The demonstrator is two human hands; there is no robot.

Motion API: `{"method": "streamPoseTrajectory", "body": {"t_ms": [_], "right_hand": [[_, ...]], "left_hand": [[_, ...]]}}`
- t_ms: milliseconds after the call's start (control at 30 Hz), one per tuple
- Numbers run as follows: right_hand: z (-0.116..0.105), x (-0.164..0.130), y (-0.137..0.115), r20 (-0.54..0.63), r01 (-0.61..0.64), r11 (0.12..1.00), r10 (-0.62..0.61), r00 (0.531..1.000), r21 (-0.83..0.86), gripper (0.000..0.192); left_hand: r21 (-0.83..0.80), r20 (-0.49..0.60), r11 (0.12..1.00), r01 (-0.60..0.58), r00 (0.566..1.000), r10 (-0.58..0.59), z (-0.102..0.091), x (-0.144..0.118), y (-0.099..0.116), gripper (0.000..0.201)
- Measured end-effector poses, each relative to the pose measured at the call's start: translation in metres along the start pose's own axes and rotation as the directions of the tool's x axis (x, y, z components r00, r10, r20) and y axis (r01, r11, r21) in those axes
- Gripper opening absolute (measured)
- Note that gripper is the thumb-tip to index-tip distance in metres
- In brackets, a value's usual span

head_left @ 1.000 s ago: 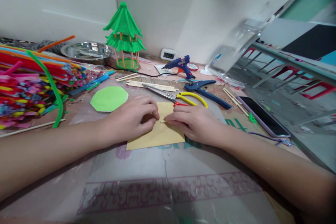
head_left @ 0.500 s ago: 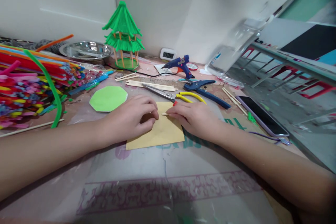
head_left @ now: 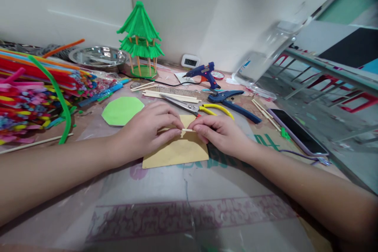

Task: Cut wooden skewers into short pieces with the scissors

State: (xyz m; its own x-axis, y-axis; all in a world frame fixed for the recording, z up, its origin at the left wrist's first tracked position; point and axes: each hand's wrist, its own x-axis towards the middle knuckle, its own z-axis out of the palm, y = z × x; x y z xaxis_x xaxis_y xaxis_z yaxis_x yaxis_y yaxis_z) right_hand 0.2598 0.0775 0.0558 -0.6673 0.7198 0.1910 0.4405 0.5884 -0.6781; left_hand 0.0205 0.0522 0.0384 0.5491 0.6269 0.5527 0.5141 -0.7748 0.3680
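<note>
Your left hand (head_left: 147, 130) and right hand (head_left: 220, 134) each pinch one end of the short wooden stick (head_left: 188, 130), both grips closed on it. Its long axis runs left to right between your fingertips, just above the tan card (head_left: 177, 151) on the table (head_left: 189, 204).

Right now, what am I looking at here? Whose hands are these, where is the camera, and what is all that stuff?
The camera sits on a person's head, looking down at their own bare hands; there is no machine. The left hand and right hand pinch a thin wooden stick between them above a tan card. Around them lie a green paper octagon, scissors, a blue glue gun, coloured straws, a green model pagoda and a phone.
</note>
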Motion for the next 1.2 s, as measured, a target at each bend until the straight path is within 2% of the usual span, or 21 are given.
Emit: {"method": "streamPoseTrajectory", "body": {"t_ms": [367, 533, 733, 833, 900, 1000, 1100, 1200], "right_hand": [[0.003, 0.0, -0.002, -0.019, 0.025, 1.0, -0.025, 0.999, 0.004, 0.025], [0.006, -0.001, -0.002, -0.027, 0.069, 0.995, -0.071, 0.997, -0.069, 0.022], [0.012, 0.0, -0.003, -0.107, 0.109, 0.985, -0.124, 0.987, -0.132, 0.017], [0.009, 0.001, 0.0, -0.209, 0.117, 0.982, -0.146, 0.967, -0.147, 0.018], [0.004, 0.003, 0.003, -0.317, 0.082, 0.982, -0.133, 0.939, -0.168, 0.019], [-0.003, 0.005, 0.008, -0.41, -0.005, 0.981, -0.076, 0.909, -0.193, 0.019], [-0.004, 0.007, 0.011, -0.386, -0.032, 0.98, -0.047, 0.921, -0.194, 0.019], [-0.001, 0.008, 0.014, -0.335, 0.0, 0.973, -0.08, 0.939, -0.23, 0.019]], "left_hand": [[-0.024, 0.011, 1.0, -0.01, 1.0, 0.011, -0.001, 0.001, 0.0, 0.011], [-0.026, 0.034, 1.0, 0.01, 0.999, -0.009, -0.001, 0.0, 0.0, 0.017], [0.109, 0.055, 0.994, -0.019, 0.998, 0.013, -0.002, 0.002, 0.01, 0.023], [0.264, 0.109, 0.964, -0.022, 0.994, -0.007, -0.014, 0.008, 0.012, 0.027], [0.405, 0.121, 0.914, 0.011, 0.99, -0.066, -0.031, 0.014, 0.004, 0.029], [0.566, 0.032, 0.814, 0.13, 0.983, -0.179, -0.063, 0.02, -0.026, 0.036], [0.632, -0.061, 0.74, 0.229, 0.967, -0.247, -0.088, 0.018, -0.064, 0.036], [0.661, -0.079, 0.706, 0.255, 0.959, -0.273, -0.091, 0.011, -0.087, 0.036]]}}
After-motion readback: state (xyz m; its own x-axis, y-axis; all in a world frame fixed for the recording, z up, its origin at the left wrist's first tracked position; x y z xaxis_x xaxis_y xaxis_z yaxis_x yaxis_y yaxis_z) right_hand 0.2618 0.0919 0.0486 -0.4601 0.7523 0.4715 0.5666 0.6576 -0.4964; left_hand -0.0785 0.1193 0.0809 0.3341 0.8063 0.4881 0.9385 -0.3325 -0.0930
